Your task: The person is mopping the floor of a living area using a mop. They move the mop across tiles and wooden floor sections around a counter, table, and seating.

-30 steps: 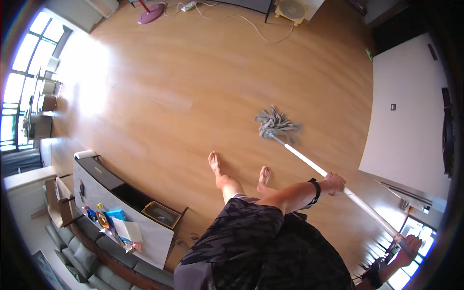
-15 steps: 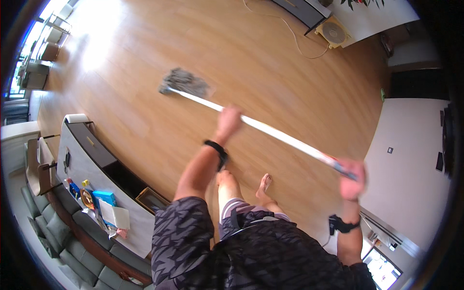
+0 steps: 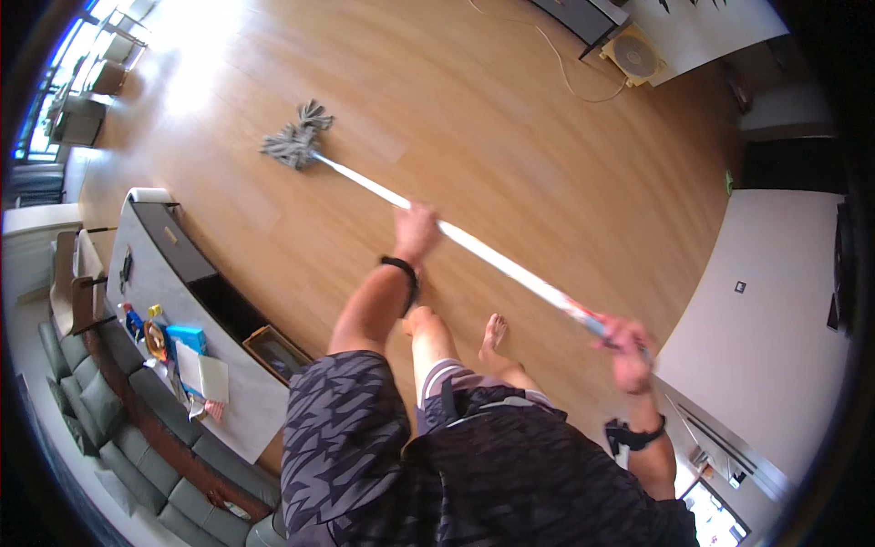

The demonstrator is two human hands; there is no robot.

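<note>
The right hand (image 3: 627, 354) has its grip closed round the near end of the mop handle (image 3: 510, 266), probably best used as a steady pivot. Farther out, the left hand (image 3: 416, 233) wraps the handle and should guide the sweep. The grey mop head (image 3: 293, 144) lies bunched on the floor (image 3: 437, 118); fanning it flat would likely cover more, clear of the cable (image 3: 567, 80) beyond.

Left hand (image 3: 417, 233) wrapped round the white mop handle (image 3: 510, 267), right hand (image 3: 629, 357) clasping it up near the end, and out ahead the grey mop head (image 3: 293, 144) lies splayed on the wooden floor (image 3: 447, 109)! Over on the left, a grey-topped table (image 3: 248, 412) carries a blue box (image 3: 186, 338), with a grey sofa (image 3: 134, 463) alongside; top right, there's a yellow, box-shaped fan (image 3: 633, 57).
</note>
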